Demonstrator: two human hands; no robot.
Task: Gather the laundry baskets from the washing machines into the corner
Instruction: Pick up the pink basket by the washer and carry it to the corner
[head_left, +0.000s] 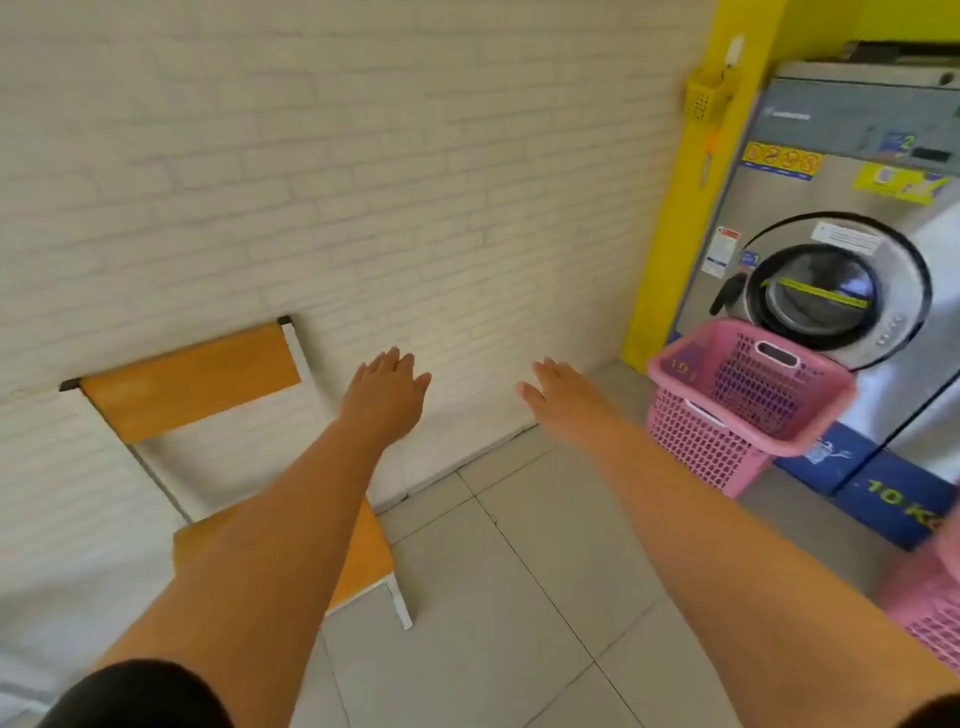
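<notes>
A pink laundry basket (737, 405) stands on the floor in front of the first washing machine (852, 208), close to the room's corner. A second pink basket (930, 613) shows partly at the right edge, blurred. My left hand (387, 397) and my right hand (561, 392) are both stretched forward toward the white brick wall, palms down, fingers apart, holding nothing. My right hand is left of the first basket and does not touch it.
An orange chair with a white frame (208, 379) stands against the white brick wall (363, 182) at the left, under my left arm. A yellow pillar (675, 234) with a small yellow holder marks the corner. Grey floor tiles (519, 597) lie between chair and baskets.
</notes>
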